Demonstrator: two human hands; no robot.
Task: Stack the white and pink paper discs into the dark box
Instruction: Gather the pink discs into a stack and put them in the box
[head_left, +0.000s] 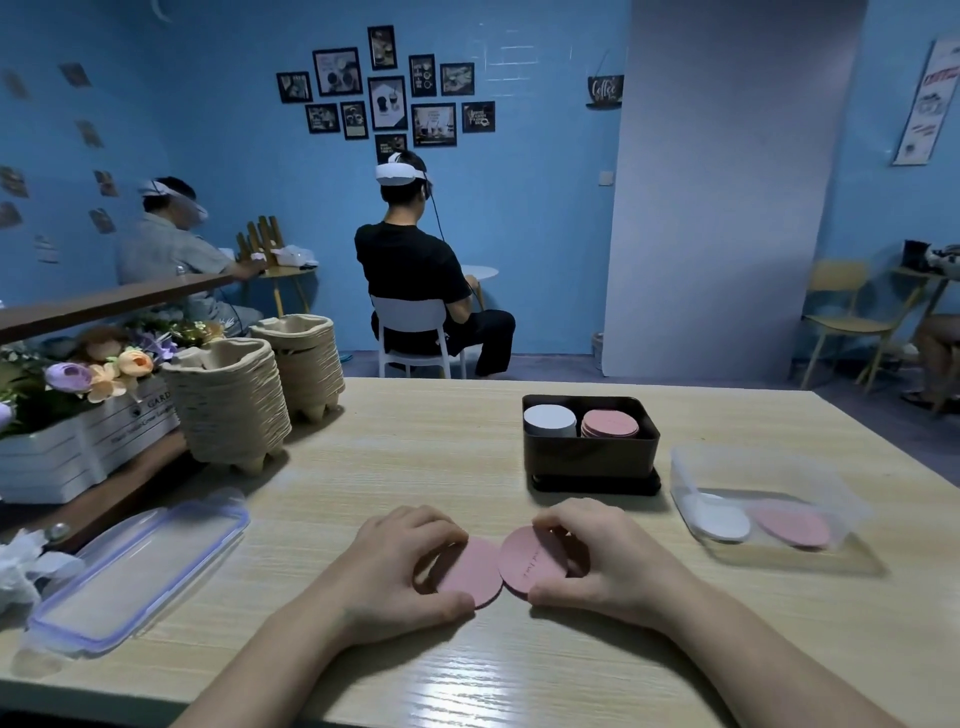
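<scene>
My left hand (400, 566) holds a pink paper disc (475, 574) between thumb and fingers just above the table. Beside it, my right hand (597, 556) grips a second pink disc (527, 561), and the two discs touch edge to edge. Behind them stands the dark box (592, 452) on its dark lid, holding a white stack (549, 419) on the left and a pink stack (610, 423) on the right. A clear plastic tub (763, 467) at the right holds white discs (719, 522) and pink discs (795, 526).
A clear lid (140, 566) with a blue seal lies at the left. Two stacks of pulp cup trays (234, 400) and a white flower box (78, 441) stand at the back left. People with headsets sit beyond the table's far edge.
</scene>
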